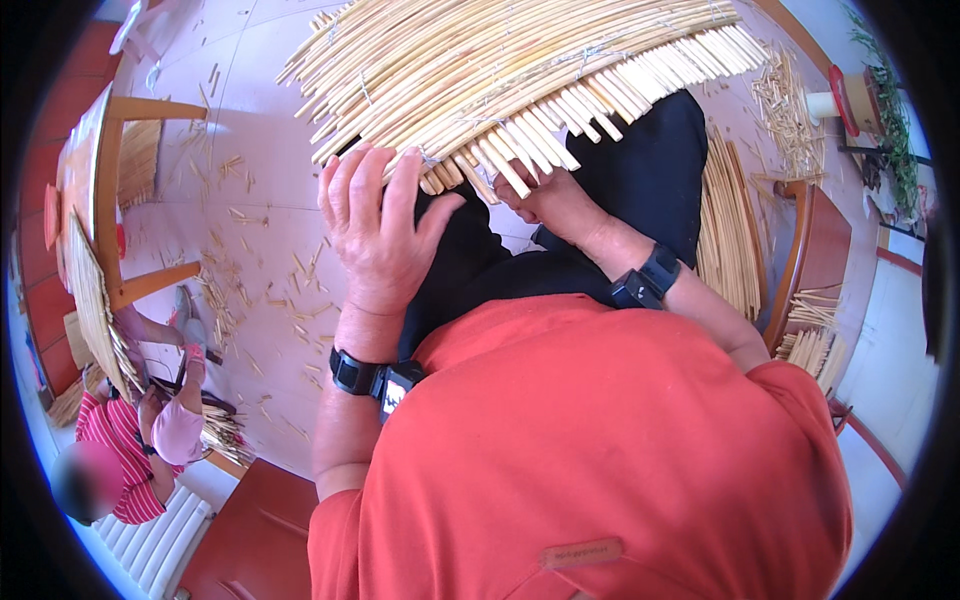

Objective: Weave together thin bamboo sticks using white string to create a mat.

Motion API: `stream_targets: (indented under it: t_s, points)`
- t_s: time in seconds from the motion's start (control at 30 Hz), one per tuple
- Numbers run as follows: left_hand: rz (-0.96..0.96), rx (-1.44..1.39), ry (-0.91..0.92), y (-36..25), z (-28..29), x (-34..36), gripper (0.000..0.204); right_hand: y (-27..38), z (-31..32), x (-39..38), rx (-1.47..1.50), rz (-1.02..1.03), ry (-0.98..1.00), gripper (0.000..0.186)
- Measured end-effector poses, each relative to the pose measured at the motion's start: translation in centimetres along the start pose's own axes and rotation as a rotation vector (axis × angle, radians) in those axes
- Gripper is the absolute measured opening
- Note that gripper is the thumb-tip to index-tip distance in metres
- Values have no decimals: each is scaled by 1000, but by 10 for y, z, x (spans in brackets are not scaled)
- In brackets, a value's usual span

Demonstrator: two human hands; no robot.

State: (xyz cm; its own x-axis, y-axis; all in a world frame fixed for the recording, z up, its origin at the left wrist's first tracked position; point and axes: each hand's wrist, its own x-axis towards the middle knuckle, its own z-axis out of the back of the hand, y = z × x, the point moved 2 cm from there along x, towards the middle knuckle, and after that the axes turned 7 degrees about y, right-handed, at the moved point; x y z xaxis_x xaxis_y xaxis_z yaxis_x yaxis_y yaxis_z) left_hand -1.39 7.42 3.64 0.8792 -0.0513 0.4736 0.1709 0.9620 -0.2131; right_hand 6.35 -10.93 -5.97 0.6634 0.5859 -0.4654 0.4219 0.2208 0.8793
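Pale reed mat (520, 70) lies across the person's lap, stretching away from both hands. The left hand (375, 225) lies spread on its near edge, fingers flat. The right hand (550, 200) pinches reed ends beneath that edge.

A reed mat (500, 70) lies across the lap, both hands at its near edge, loose reeds (730, 230) to its right.

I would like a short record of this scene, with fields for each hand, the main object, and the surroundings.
left hand: fingers rest flat on the mat's near edge
right hand: grips the mat's edge from below
main object: woven reed mat lying over the lap
floor: pale tiles strewn with reed scraps
nearby: another person seated at lower left
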Motion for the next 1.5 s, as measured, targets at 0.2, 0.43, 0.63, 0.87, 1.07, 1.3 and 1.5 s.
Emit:
stream_targets:
  t_s: [0.2, 0.43, 0.63, 0.87, 1.07, 1.3, 1.5]
  points:
    - [-18, 38, 45, 0, -17, 18, 49, 23, -3, -12, 56, 5, 217, 7]
    - [-155, -40, -76, 1, 2, 50, 41, 51, 5, -28, 67, 109, 275, 6]
    - [-2, -132, -252, -5, 48, 109, 32, 146, 15, -48, -101, 527, 93, 7]
    - [399, -355, -401, 26, 62, 144, 22, 221, -1, -25, -241, 785, -130, 17]
    - [539, -627, -461, 28, 69, 162, 16, 237, -17, 10, -119, 877, -63, 22]
    - [559, -742, -462, 30, 68, 168, 7, 237, -21, 28, -66, 950, -35, 20]
    - [525, -791, -475, 26, 69, 172, 8, 241, -19, 32, -41, 913, 8, 18]
